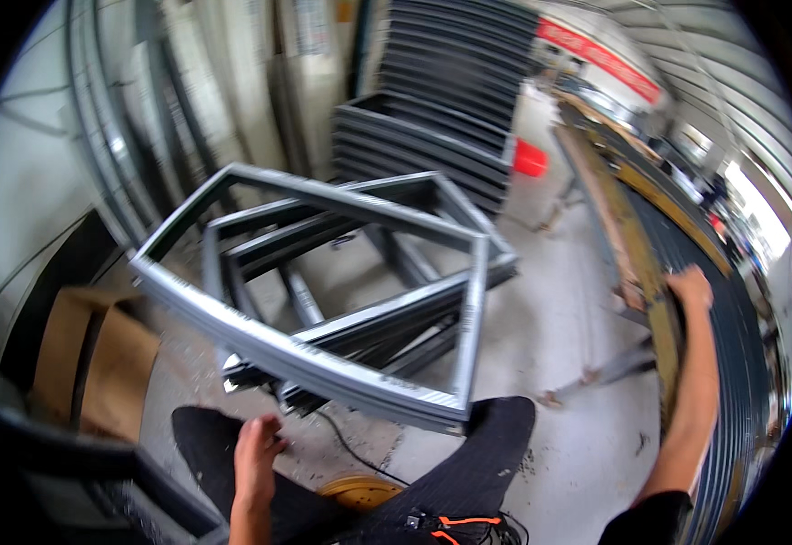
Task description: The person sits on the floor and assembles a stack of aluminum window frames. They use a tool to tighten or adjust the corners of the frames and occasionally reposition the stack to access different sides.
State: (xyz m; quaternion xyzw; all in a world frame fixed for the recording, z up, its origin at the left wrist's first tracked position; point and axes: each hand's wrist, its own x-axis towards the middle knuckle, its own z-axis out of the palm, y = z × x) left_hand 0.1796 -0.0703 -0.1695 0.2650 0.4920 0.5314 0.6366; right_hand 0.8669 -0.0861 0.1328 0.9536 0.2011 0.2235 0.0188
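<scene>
— Grey metal, that top frame (pixel 323 300): a rectangular window-type frame lying tilted on a loose pile of similar frames (pixel 387 272) on the concrete floor (pixel 550 345). Where is it relative to the hands?

— Its near rail runs just ahead of the left hand (pixel 255 454). The fingertips (pixel 268 425) point up toward that rail and stop a little short of it — near, not touching, as far as I can see.

— And the fingers themselves?

— Loosely extended, close together, holding nothing. The right hand (pixel 691 289) is well apart from the frame, off to the right, resting on the edge of a long wooden-topped bench (pixel 627 236). Its fingers curl over the edge (whether they grip or merely rest I cannot tell).

— What lies around the pile?

— Behind it stands a neat, taller stack of dark frames (pixel 423 136), with more dark profiles leaning against the wall. A red container (pixel 529 159) sits just right of that stack. To the left, a brown cardboard box (pixel 96 354) stands open against the pale wall.

— And closest to the camera?

— The person's knees in black trousers (pixel 468 472), either side of a round yellowish disc (pixel 359 492) on the floor. A thin black cable (pixel 359 454) trails from under the frames toward it — and along the bench's right side lies a long run of dark, ribbed profiles (pixel 741 363).
</scene>
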